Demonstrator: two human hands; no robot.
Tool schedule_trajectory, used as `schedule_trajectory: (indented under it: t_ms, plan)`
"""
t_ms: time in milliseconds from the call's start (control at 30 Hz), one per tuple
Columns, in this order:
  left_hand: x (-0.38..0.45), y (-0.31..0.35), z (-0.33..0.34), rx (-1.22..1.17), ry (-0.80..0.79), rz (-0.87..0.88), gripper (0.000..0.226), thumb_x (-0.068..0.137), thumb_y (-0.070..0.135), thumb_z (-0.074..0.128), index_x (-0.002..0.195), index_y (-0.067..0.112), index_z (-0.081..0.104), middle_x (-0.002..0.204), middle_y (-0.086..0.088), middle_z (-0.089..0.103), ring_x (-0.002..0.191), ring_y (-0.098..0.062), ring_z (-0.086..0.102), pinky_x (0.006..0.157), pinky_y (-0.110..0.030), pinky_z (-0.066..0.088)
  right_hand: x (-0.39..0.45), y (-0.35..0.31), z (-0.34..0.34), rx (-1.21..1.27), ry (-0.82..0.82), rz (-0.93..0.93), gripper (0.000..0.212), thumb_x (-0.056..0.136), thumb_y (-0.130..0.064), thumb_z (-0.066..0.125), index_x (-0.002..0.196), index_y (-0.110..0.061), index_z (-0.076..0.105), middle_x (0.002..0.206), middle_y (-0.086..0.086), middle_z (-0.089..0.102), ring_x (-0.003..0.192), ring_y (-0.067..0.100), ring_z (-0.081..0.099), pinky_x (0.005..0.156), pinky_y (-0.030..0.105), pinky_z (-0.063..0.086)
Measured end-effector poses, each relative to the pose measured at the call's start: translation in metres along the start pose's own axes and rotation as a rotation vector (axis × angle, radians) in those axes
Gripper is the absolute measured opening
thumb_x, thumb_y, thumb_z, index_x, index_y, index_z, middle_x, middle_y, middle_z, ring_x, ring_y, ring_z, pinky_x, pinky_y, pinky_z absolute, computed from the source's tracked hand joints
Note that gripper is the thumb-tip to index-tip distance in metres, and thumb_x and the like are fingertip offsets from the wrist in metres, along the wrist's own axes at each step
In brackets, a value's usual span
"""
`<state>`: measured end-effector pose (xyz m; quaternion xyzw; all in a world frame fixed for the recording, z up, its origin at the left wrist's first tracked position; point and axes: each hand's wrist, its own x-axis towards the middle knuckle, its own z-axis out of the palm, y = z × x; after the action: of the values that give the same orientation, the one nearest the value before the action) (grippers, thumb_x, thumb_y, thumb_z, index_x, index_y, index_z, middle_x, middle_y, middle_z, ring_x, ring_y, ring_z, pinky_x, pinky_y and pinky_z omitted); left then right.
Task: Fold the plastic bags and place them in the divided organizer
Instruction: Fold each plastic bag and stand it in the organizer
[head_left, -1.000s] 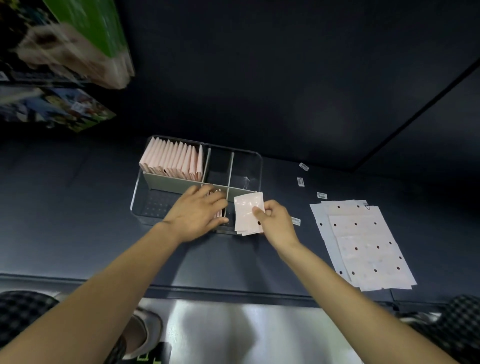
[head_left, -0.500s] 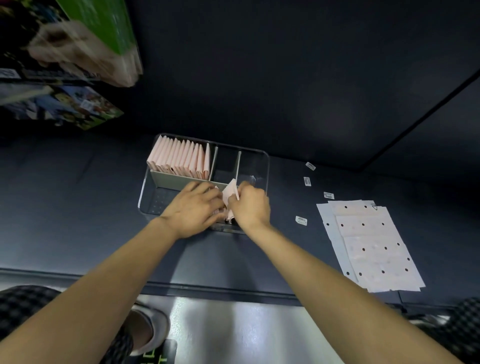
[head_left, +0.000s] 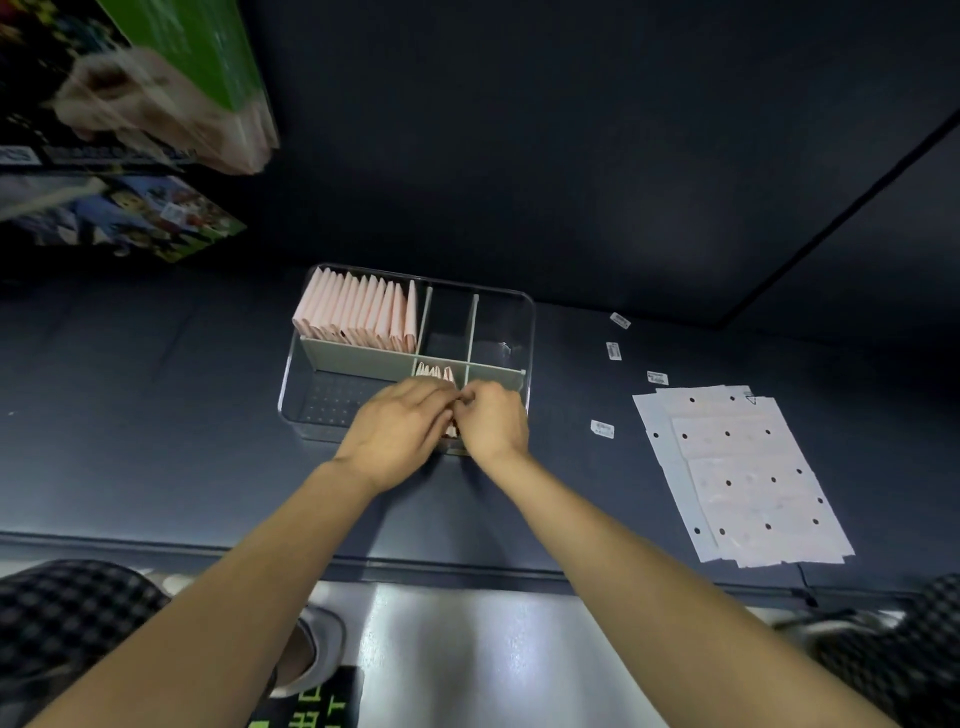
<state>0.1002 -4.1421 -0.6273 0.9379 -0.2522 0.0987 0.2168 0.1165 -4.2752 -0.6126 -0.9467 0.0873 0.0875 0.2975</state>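
Observation:
A clear divided organizer (head_left: 522, 312) stands on the dark table. Its far left compartment holds a row of several folded pink bags (head_left: 358, 314) standing on edge. A few more folded bags (head_left: 435, 371) stand in the near middle compartment. My left hand (head_left: 400, 431) and my right hand (head_left: 491, 423) meet over that compartment, fingertips together on a folded bag (head_left: 451, 428) that is mostly hidden between them. A stack of flat white bags with black dots (head_left: 737, 475) lies to the right.
Small white labels (head_left: 602, 428) are scattered between the organizer and the flat stack. Boxes and a wrapped package (head_left: 156, 104) sit at the far left. The table's front edge runs below my forearms, with my knees and the floor beyond.
My right hand carried the folded bag left from beside the organizer into the near middle compartment, where both hands now press together on it. The view shifted slightly.

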Motion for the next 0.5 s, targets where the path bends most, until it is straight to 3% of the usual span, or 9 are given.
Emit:
schedule_trajectory:
  t_ms: [133,233,300,400,500]
  plan:
    - [-0.003,0.001,0.007,0.073,-0.075,-0.023,0.034,0.095,0.020,0.051,0.124,0.005,0.060,0.125,-0.011,0.062,0.118,-0.028,0.056,0.105,-0.040,0.039,-0.012,0.018,-0.011,0.195,-0.031,-0.078,0.025,0.088,-0.020,0.060,0.112,-0.014,0.061,0.083,0.008,0.072,0.086,0.026,0.067,0.083,0.036,0.052]
    - [0.001,0.009,0.005,0.133,-0.066,-0.035,0.047,0.094,0.029,0.034,0.113,0.002,0.066,0.117,-0.014,0.066,0.112,-0.032,0.060,0.102,-0.046,0.040,-0.029,0.065,-0.040,0.165,0.045,-0.183,0.027,0.088,-0.017,0.062,0.114,-0.014,0.060,0.087,-0.003,0.068,0.082,0.015,0.065,0.082,0.034,0.051]
    - [0.006,0.022,0.004,0.122,-0.010,-0.044,0.045,0.093,0.028,0.034,0.108,0.003,0.068,0.113,-0.014,0.067,0.107,-0.033,0.061,0.098,-0.047,0.044,-0.040,0.116,-0.065,0.081,0.084,-0.192,0.027,0.087,-0.018,0.063,0.114,-0.014,0.061,0.102,-0.001,0.066,0.092,0.015,0.062,0.088,0.033,0.049]
    - [0.014,0.056,0.015,0.037,0.030,0.047,0.037,0.092,0.028,0.040,0.102,0.007,0.069,0.107,-0.009,0.067,0.098,-0.030,0.063,0.087,-0.042,0.051,-0.056,0.202,-0.105,-0.115,0.123,-0.063,0.037,0.087,-0.024,0.065,0.121,-0.013,0.057,0.124,0.003,0.058,0.115,0.022,0.050,0.097,0.026,0.037]
    - [0.013,0.099,0.042,-0.034,-0.077,0.217,0.021,0.089,0.025,0.058,0.100,0.012,0.071,0.108,-0.006,0.068,0.097,-0.026,0.065,0.082,-0.037,0.053,-0.071,0.270,-0.135,-0.192,0.161,0.123,0.051,0.082,-0.029,0.071,0.127,-0.011,0.053,0.130,0.007,0.053,0.120,0.027,0.044,0.098,0.031,0.036]
